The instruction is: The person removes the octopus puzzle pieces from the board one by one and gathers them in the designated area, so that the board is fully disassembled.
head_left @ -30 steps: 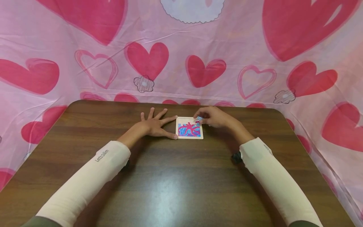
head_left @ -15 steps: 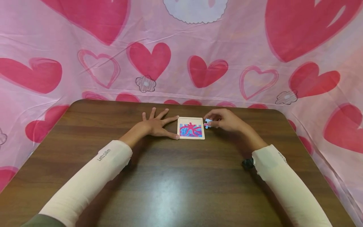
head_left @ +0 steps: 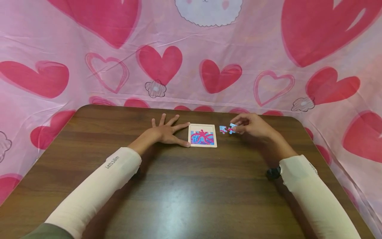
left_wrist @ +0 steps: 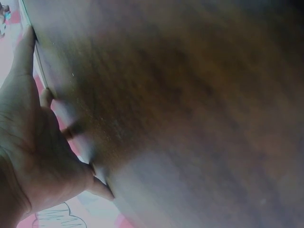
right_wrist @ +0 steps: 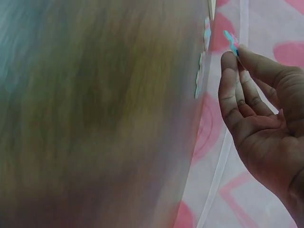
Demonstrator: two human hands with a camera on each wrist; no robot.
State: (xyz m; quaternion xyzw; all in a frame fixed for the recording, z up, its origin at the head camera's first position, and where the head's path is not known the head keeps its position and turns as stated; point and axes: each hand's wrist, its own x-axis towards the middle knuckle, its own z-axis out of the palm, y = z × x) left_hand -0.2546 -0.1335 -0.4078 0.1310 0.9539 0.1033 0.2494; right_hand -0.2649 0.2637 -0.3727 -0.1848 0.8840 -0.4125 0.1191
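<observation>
A square puzzle tray with a pale rim lies on the table. Pink octopus pieces on blue fill its lower part, and its upper strip shows bare base. My left hand, fingers spread, touches the tray's left side with thumb and index finger. Right of the tray, my right hand pinches a blue and pink jigsaw piece between thumb and fingertips, raised off the table. One loose jigsaw piece lies between tray and hand. The right wrist view shows another loose piece, edge-on.
The brown wooden table has rounded far corners. Behind it and at both sides hangs a pink cloth with heart prints. Pale sleeves cover both forearms.
My right hand has moved right, from the tray's upper right corner to beyond the loose piece, with a jigsaw piece pinched. The left hand stays against the tray. The head view has shifted slightly.
</observation>
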